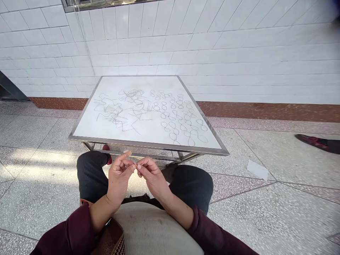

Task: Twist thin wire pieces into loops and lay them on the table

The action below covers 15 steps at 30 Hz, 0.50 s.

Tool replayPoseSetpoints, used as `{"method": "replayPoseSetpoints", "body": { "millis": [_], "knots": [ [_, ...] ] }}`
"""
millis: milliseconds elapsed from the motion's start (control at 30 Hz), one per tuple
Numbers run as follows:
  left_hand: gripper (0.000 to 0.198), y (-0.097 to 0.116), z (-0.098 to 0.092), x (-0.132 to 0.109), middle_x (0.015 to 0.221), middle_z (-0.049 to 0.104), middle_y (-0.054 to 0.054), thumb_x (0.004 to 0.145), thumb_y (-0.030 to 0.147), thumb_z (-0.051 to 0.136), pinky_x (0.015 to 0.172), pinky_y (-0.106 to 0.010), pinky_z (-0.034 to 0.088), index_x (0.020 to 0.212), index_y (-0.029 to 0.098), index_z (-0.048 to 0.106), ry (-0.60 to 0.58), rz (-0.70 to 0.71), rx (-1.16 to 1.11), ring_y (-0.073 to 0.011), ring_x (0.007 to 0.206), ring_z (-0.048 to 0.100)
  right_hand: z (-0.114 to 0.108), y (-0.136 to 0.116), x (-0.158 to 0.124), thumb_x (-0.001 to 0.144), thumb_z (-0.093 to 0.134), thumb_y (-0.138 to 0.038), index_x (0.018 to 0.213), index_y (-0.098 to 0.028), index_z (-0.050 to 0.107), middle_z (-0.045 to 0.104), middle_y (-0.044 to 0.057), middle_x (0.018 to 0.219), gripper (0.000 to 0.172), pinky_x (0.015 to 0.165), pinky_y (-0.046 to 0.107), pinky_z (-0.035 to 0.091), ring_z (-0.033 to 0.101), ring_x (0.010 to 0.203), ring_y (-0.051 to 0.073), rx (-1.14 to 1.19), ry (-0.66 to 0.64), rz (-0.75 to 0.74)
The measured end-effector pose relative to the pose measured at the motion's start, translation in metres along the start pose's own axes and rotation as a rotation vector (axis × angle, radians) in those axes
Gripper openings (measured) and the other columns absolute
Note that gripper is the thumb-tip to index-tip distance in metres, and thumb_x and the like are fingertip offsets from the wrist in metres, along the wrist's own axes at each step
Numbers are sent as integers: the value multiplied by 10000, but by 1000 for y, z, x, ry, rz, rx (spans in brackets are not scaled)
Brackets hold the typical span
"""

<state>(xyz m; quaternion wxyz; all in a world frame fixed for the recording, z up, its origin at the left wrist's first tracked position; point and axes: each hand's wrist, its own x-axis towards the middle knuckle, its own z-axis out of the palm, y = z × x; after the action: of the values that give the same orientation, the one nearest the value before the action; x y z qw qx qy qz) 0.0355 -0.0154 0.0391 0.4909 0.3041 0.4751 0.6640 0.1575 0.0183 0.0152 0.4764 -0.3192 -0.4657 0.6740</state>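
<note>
My left hand point(118, 180) and my right hand point(154, 179) meet in front of the table's near edge, above my lap. Both thumbs and forefingers are pinched together, their tips touching or nearly so. Whatever lies between them is too thin or small to make out. A pale wrap covers one fingertip of my left hand. On the white-topped table point(87, 128) lie thin dark wires in two groups. Tangled, angular bent wires point(117, 115) spread over the left half. Several figure-eight wire loops point(174, 134) are laid out over the right half.
The table has a metal rim and stands against a white tiled wall point(148, 46). My knees are at its near side. A white paper-like piece point(257, 169) lies on the speckled floor point(239, 219). Another person's shoe point(312, 141) shows at the right.
</note>
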Motion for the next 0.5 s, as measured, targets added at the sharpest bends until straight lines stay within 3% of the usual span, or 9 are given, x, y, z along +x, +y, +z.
{"method": "replayPoseSetpoints", "body": {
  "millis": [133,233,367,500],
  "knots": [
    [438,3,-1,0,743,627,30,725,242,792,675,-235,465,1145,206,673,-5,-14,34,-91,668,541,-8,-9,1,914,604,-394,915,-228,590,556,-7,804,166,646,269,452,522,706,133,-183,-89,-23],
    [466,5,-2,0,728,593,35,730,228,776,647,-236,464,1179,209,653,-70,-48,69,-95,658,536,-15,-21,5,919,594,-341,1075,-252,605,598,40,977,179,723,310,500,579,844,171,-462,-70,-196],
    [509,5,-5,-3,733,576,36,757,215,747,622,-233,467,1248,227,612,-181,-70,126,-100,656,543,-17,-33,10,930,554,-183,1093,-253,650,625,45,924,202,706,300,508,597,810,164,-791,-159,-430],
    [540,7,-8,-5,749,577,34,781,205,715,622,-241,478,1301,249,577,-241,-88,129,-103,651,545,-17,-38,11,942,525,-135,1056,-244,665,635,41,893,210,690,285,512,616,802,158,-881,-183,-491]
  ]
}}
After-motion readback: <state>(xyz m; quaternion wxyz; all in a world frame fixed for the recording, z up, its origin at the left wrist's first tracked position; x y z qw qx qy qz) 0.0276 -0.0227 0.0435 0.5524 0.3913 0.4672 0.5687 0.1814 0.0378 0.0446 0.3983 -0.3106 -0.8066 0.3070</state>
